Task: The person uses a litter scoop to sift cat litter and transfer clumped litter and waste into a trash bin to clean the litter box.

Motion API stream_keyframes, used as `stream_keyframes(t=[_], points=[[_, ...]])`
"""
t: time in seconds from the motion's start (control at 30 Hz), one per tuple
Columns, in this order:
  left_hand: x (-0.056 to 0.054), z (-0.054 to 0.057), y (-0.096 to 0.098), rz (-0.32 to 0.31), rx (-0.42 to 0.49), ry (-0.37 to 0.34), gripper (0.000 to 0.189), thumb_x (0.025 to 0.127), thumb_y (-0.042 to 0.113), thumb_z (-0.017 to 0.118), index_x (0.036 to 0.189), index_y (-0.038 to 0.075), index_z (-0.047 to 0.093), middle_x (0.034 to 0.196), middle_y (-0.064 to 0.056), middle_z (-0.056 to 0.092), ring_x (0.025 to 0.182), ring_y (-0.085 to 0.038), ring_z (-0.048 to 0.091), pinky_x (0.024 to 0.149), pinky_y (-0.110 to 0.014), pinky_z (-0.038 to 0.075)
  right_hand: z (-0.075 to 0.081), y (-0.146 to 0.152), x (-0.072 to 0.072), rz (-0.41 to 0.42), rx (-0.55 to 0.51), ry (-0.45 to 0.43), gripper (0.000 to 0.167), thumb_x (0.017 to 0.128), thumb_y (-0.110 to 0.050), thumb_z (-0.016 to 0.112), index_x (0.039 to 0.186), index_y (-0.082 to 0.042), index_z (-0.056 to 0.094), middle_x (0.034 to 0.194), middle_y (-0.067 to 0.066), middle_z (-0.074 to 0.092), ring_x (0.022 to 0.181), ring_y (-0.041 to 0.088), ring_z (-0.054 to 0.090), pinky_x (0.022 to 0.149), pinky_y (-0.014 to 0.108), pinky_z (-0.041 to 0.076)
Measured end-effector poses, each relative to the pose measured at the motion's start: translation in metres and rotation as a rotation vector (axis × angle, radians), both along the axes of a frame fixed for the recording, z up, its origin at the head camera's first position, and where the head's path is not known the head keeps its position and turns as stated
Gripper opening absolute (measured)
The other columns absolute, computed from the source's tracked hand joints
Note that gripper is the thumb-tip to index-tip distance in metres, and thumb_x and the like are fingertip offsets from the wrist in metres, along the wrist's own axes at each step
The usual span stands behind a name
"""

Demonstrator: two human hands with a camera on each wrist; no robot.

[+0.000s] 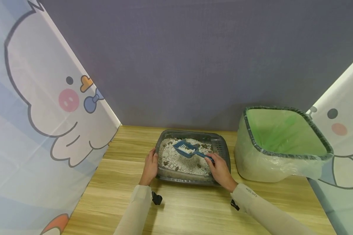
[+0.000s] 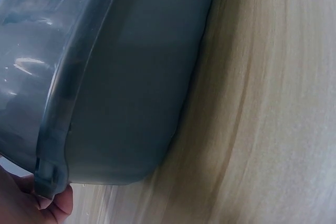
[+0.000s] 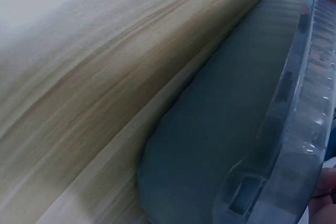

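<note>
A dark grey litter box (image 1: pixel 191 180) lies on the wooden table, partly filled with pale cat litter (image 1: pixel 182 164) and scattered brown clumps. My left hand (image 1: pixel 150 165) grips its left rim; in the left wrist view, fingers (image 2: pixel 63 201) are curled around the box's corner edge. My right hand (image 1: pixel 220 170) holds the handle of a blue litter scoop (image 1: pixel 192 153) over the litter. Some white litter lies in the scoop's slotted head, which points left. In the right wrist view the box wall hides most of that hand, with only fingers (image 3: pixel 323 203) showing at the edge.
Right of the litter box stands a large bin (image 1: pixel 259 163) lined with a clear greenish bag, its dark rim uppermost. A grey partition (image 1: pixel 179 65) rises behind the table (image 1: pixel 188 212). Cartoon-printed curtains (image 1: pixel 41 81) hang on both sides.
</note>
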State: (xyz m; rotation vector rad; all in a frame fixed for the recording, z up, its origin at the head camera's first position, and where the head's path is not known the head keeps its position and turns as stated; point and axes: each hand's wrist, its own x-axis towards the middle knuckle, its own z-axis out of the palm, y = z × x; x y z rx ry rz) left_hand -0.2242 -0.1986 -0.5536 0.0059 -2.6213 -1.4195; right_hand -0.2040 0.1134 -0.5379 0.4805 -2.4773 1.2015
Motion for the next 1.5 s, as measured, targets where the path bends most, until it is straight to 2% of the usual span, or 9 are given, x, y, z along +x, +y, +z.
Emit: stream_keyframes(t=[0.4, 0.7, 0.87, 1.1, 1.5], points=[[-0.0014, 0.0010, 0.0003, -0.004, -0.008, -0.006, 0.046, 0.105, 0.029, 0.026, 0.144, 0.004, 0.035, 0.136, -0.027, 0.040, 0.125, -0.045, 0.035, 0.097, -0.060, 0.029, 0.0021, -0.0003, -0.0008, 0.011, 0.001, -0.012, 0.023, 0.099, -0.019, 0.053, 0.111, -0.003, 0.063, 0.078, -0.006, 0.046, 0.055, 0.007, 0.038, 0.054, 0.027, 0.038], [0.0003, -0.0001, -0.0010, -0.012, -0.010, 0.022, 0.049, 0.105, 0.032, 0.024, 0.143, 0.002, 0.035, 0.131, -0.030, 0.042, 0.120, -0.048, 0.037, 0.093, -0.063, 0.030, 0.0047, -0.0006, -0.0010, -0.033, -0.030, 0.100, 0.025, 0.094, -0.006, 0.058, 0.119, -0.002, 0.055, 0.092, 0.003, 0.046, 0.064, 0.009, 0.039, 0.056, 0.028, 0.037], [0.0022, 0.0008, 0.0000, -0.013, -0.020, 0.050, 0.051, 0.105, 0.032, 0.022, 0.141, -0.001, 0.035, 0.128, -0.033, 0.042, 0.116, -0.050, 0.039, 0.088, -0.065, 0.032, 0.0071, -0.0007, -0.0003, -0.050, -0.061, 0.134, 0.027, 0.094, -0.005, 0.058, 0.119, 0.001, 0.055, 0.093, 0.005, 0.045, 0.066, 0.010, 0.039, 0.056, 0.028, 0.036], [0.0005, 0.0004, -0.0011, -0.006, 0.003, -0.020, 0.049, 0.105, 0.032, 0.023, 0.145, 0.004, 0.033, 0.134, -0.029, 0.040, 0.123, -0.046, 0.036, 0.095, -0.062, 0.030, 0.0090, 0.0000, -0.0005, -0.071, -0.079, 0.147, 0.026, 0.095, -0.008, 0.057, 0.120, -0.001, 0.054, 0.097, 0.008, 0.045, 0.067, 0.011, 0.038, 0.057, 0.028, 0.037], [-0.0016, -0.0036, -0.0009, -0.003, -0.007, -0.034, 0.049, 0.105, 0.033, 0.024, 0.145, 0.006, 0.033, 0.136, -0.027, 0.039, 0.125, -0.044, 0.034, 0.096, -0.061, 0.030, 0.0081, 0.0011, 0.0008, -0.088, -0.082, 0.120, 0.028, 0.096, -0.011, 0.056, 0.121, 0.001, 0.056, 0.088, 0.003, 0.045, 0.063, 0.011, 0.035, 0.056, 0.028, 0.034]])
